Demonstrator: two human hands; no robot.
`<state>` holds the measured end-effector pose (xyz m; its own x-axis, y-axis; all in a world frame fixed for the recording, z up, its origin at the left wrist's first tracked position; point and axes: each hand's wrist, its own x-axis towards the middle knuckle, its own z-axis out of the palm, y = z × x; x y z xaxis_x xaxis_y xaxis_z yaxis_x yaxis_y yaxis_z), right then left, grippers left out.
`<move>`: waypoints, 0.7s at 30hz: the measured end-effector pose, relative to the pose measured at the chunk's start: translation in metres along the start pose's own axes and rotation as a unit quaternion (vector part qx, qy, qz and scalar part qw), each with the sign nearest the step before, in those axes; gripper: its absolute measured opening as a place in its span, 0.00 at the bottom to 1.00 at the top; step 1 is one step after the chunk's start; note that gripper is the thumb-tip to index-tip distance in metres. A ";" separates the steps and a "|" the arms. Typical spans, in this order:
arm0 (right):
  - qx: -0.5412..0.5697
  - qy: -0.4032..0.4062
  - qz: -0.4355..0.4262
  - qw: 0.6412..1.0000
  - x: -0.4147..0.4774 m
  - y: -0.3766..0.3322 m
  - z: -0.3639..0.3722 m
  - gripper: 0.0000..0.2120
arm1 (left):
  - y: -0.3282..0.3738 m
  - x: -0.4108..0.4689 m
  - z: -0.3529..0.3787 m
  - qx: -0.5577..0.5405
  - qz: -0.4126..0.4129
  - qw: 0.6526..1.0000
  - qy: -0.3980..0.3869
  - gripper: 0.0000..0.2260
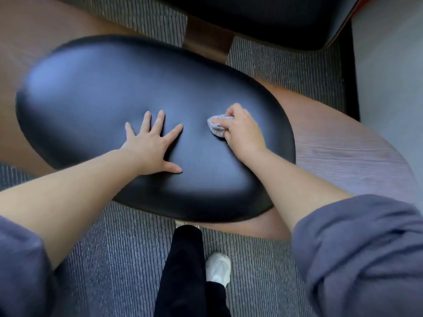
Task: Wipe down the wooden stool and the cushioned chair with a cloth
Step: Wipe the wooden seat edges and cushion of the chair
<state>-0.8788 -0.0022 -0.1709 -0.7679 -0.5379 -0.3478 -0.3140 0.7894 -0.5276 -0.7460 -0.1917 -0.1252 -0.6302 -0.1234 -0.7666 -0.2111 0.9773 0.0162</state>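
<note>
Wiping the black cushioned seat (103,92): right hand (242,131) fingers bunched around the cloth (216,126), left hand (152,143) fingers spread flat, bracing; next, probably sweeping toward unwiped edges.

No readable text, labels, brands or nos. anywhere: seat, cloth, floor, clothes, shoe all unmarked.

Wide open run across the far-left half of the black cushion (91,92). Near its middle the flat left hand (152,143) blocks, just right of centre the right hand (242,131) with balled cloth (216,125).
</note>
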 end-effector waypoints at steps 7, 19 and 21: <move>0.115 0.039 0.097 0.988 0.066 0.010 -0.032 0.11 | 0.021 0.061 -0.049 -0.034 0.013 0.999 -0.030 0.53; 0.090 0.005 0.183 0.979 0.160 0.054 -0.040 0.19 | 0.029 0.092 -0.053 -0.040 -0.027 0.990 -0.133 0.62; 0.089 -0.022 0.150 0.984 0.160 0.057 -0.044 0.14 | 0.029 0.093 -0.054 -0.043 -0.028 0.989 -0.140 0.62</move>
<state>-1.0440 -0.0307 -0.2227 -0.7855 -0.3039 -0.5392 0.0288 0.8523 -0.5223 -0.8510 -0.1840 -0.1611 -0.3869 -0.1120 -0.9153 -0.3099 0.9507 0.0146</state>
